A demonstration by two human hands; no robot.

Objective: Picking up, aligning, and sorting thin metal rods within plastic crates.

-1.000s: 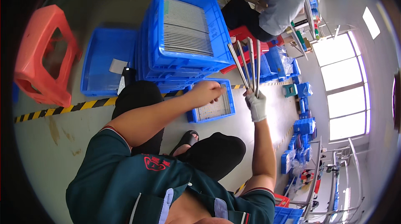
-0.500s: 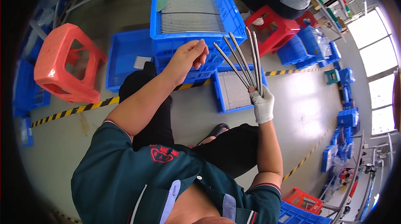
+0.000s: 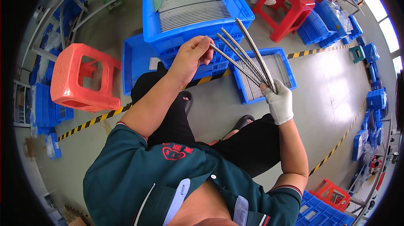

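Note:
My right hand, in a white glove that leaves the fingertips bare, is closed round the lower ends of several thin metal rods. They fan out upward and to the left. My bare left hand is closed in a pinch, and the tip of the leftmost rod meets its thumb and fingers. Beyond my hands, a blue crate on top of a stack holds rows of similar rods, with a green scrap at their left side. A lower blue crate, partly behind the held rods, contains more rods.
An orange-red stool stands at the left, and a red stool beside a seated person at the far right. A blue tray lies left of the stack. Black-and-yellow tape crosses the floor. More blue crates are at the lower right.
My view has shifted, so the crates sit differently in it. The rods have tilted left, and the leftmost tip, apart from my left hand before, now meets its fingers.

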